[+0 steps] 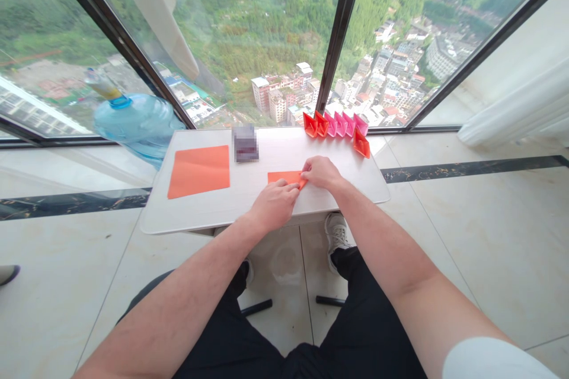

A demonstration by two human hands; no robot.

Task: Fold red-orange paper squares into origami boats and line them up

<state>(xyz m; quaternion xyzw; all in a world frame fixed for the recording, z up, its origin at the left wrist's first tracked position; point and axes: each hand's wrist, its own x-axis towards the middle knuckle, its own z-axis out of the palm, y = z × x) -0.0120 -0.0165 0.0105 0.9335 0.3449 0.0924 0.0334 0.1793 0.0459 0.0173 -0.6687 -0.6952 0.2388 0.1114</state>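
Observation:
A narrow strip of folded orange paper (283,177) lies near the front edge of the small white table (208,213). My left hand (276,201) rests on its near side, fingers bent and pressing on the paper. At the strip's right end, my right hand (320,172) pinches the paper between thumb and fingers. The two hands are close together, and they cover part of the strip. Farther left lies a larger flat sheet of orange paper (200,172), apart from both hands.
Several folded pink and red paper pieces (340,124) stand in a row at the back right, with one red piece (361,144) in front. A blurred dark object (246,143) sits at the back. Left of the table is a big blue water bottle (136,121); windows rise behind.

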